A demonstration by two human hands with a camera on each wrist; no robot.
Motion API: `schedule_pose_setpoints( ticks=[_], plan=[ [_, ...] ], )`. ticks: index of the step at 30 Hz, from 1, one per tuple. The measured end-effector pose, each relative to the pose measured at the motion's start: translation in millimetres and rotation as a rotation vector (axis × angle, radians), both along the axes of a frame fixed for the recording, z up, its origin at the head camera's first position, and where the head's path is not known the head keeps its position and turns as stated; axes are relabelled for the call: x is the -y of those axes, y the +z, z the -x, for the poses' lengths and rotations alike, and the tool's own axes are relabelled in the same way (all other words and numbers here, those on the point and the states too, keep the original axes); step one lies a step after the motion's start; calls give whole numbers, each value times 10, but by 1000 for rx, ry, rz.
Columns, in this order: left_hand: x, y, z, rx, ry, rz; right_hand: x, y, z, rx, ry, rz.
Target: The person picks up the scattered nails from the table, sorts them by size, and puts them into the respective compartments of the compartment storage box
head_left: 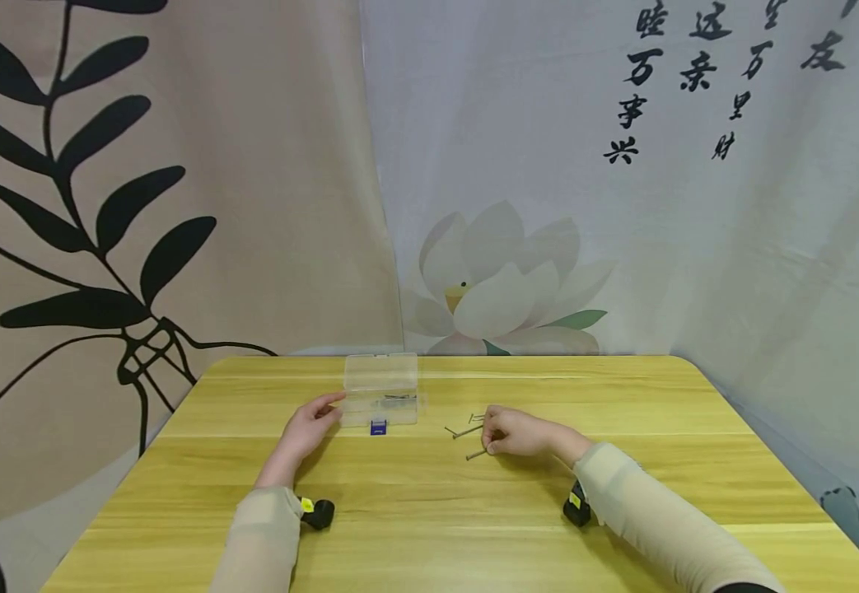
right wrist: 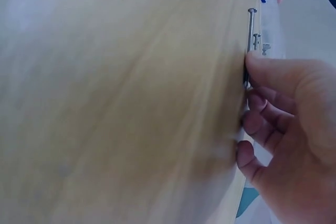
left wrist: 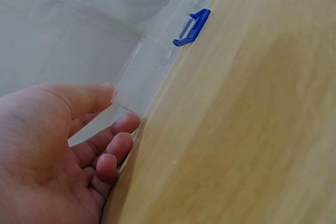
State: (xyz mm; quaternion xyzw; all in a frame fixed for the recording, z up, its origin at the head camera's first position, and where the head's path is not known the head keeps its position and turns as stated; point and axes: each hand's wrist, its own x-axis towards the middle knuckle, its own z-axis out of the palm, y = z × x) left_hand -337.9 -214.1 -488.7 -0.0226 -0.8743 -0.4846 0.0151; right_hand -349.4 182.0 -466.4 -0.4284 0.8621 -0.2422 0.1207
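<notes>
A clear plastic box (head_left: 358, 412) with its lid (head_left: 380, 372) raised stands towards the back of the table, a blue latch (head_left: 378, 427) at its front. My left hand (head_left: 312, 428) is at the box's left side; in the left wrist view its thumb touches the box corner and the other fingers bend loosely beside it. To the right of the box, my right hand (head_left: 515, 431) is low over the table, thumb and fingertips pinching a long metal nail (right wrist: 251, 27). Another long nail (head_left: 476, 455) lies by the fingertips. Small metal pieces (head_left: 399, 397) lie inside the box.
Smaller nails (head_left: 477, 417) lie beyond my right fingertips. The wooden table (head_left: 429, 527) ends at a printed cloth backdrop (head_left: 288, 206). A black wrist camera (head_left: 318, 514) hangs by the left sleeve, another camera (head_left: 576, 505) by the right.
</notes>
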Motion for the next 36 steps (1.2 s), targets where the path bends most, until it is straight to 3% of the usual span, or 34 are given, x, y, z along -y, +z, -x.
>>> schedule_pose_setpoints(
  ticks=[9,15,28,36],
  plan=[
    [-11,1,-5,7,3,-3,-9,29,-30,3,-25,-8],
    [-2,-10,11,5,-2,-3,-27,57,-19,54,-75,-5],
    [9,-3,-8,3,6,-4,26,91,20,77,-14,-50],
    [6,7,-9,-3,-2,-11,1,94,22,116,-135,15]
  ],
)
